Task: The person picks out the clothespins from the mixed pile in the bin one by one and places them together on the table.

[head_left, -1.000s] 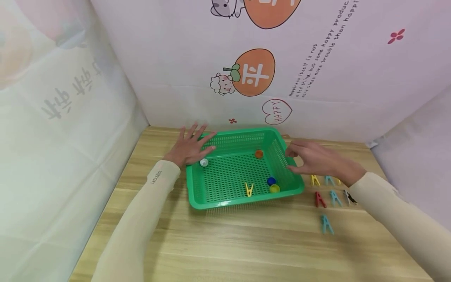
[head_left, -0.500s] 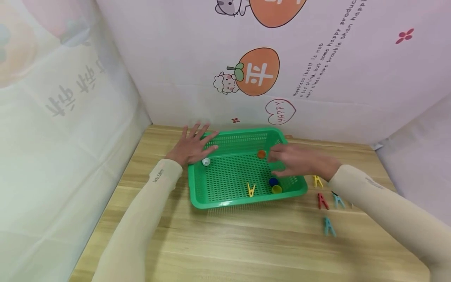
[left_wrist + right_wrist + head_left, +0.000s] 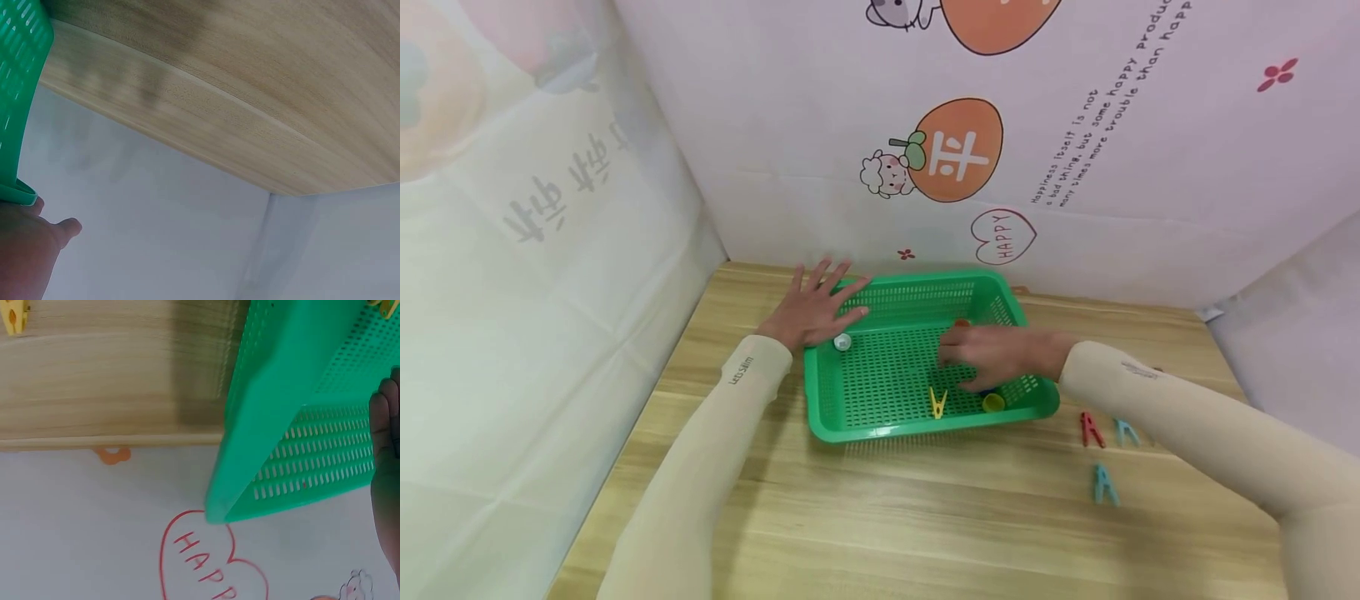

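A green plastic basket (image 3: 895,435) with perforated walls stands on the wooden table. My left hand (image 3: 805,317) rests on its back left corner, fingers spread. Over the inside of the basket is my right hand (image 3: 996,357), thumb and fingers apart, with nothing visible between them. A yellow clothespin (image 3: 937,403) lies on the basket floor just in front of the right hand. A yellow cap (image 3: 993,403) sits at the near right corner, and a white cap (image 3: 842,342) lies by the left wall. The right hand partly hides an orange cap (image 3: 962,322) and a blue one.
Right of the basket lie a red clothespin (image 3: 1092,429) and light blue clothespins (image 3: 1104,484); the right sleeve covers others there. In the right wrist view, a yellow clothespin (image 3: 14,315) shows on the table. A printed cloth wall (image 3: 820,208) rises behind the table.
My right hand has moved left from the basket's right rim to over its inside. The left hand stays on the corner. The head view has shifted slightly.
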The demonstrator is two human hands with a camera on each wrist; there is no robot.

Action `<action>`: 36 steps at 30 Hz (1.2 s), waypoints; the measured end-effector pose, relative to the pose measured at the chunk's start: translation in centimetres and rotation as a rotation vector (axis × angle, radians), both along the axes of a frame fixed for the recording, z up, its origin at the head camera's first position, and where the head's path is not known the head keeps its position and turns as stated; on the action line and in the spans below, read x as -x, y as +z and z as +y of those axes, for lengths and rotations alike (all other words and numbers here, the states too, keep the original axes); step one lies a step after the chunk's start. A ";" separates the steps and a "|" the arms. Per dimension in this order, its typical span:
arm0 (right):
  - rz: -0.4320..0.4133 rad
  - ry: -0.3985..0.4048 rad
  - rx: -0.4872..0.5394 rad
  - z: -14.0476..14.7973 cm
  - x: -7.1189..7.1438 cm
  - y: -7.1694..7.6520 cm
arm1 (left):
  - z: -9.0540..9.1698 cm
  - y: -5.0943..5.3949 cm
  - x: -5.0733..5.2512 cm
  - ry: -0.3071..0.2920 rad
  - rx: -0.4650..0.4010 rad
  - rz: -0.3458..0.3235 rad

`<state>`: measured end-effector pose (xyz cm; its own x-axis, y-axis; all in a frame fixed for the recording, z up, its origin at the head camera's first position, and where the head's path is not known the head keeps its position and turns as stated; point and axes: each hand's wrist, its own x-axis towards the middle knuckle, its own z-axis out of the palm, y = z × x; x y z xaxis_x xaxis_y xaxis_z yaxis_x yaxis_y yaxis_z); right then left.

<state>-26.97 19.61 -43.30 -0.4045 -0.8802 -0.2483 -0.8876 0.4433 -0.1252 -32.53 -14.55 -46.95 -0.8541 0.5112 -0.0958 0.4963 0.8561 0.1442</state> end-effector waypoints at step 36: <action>0.015 0.112 -0.281 -4.1 0.9 -3.1 | 0.1 0.1 -0.2 0.004 -0.002 0.001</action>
<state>-27.84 15.51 -46.41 -0.3145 -0.8172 -0.4830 -0.9337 0.3581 0.0020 -32.37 -14.41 -46.82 -0.8564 0.5077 -0.0934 0.4927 0.8579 0.1455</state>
